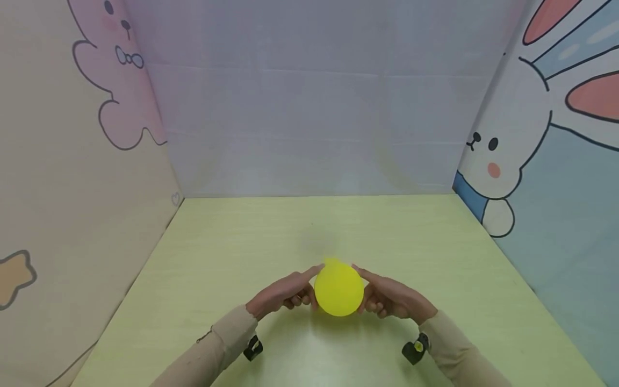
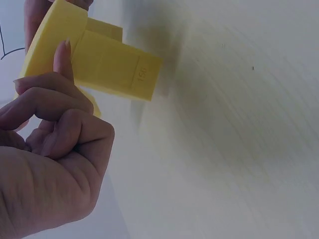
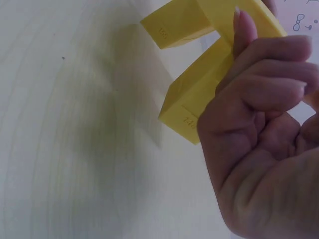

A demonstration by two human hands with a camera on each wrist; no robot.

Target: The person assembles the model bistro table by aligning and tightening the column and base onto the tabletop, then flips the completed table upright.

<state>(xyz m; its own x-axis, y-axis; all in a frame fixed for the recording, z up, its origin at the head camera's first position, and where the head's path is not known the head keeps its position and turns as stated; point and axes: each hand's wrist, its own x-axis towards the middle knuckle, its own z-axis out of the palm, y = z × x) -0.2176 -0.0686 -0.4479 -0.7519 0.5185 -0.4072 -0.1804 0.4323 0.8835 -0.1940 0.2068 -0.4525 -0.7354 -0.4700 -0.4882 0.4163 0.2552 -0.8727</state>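
Between both hands is a yellow piece [image 1: 338, 289] with a round, flat top. The wrist views show rectangular blocks of differing length on its underside; one block [image 2: 119, 69] is marked 150, another [image 3: 179, 99] has a number that is partly hidden. My left hand [image 1: 290, 290] holds the disc's left edge with index finger and thumb, the other fingers curled in. On the opposite edge my right hand [image 1: 394, 298] pinches in the same way. The piece appears raised off the table, with a shadow beneath it.
A pale yellow-green table [image 1: 232, 236] spreads all round. Behind it stands a plain lavender wall [image 1: 309, 107]; printed panels with a pink figure [image 1: 121, 97] and a rabbit [image 1: 503, 145] flank it. A small dark device [image 1: 415, 350] hangs at the right wrist, another [image 1: 253, 348] at the left.
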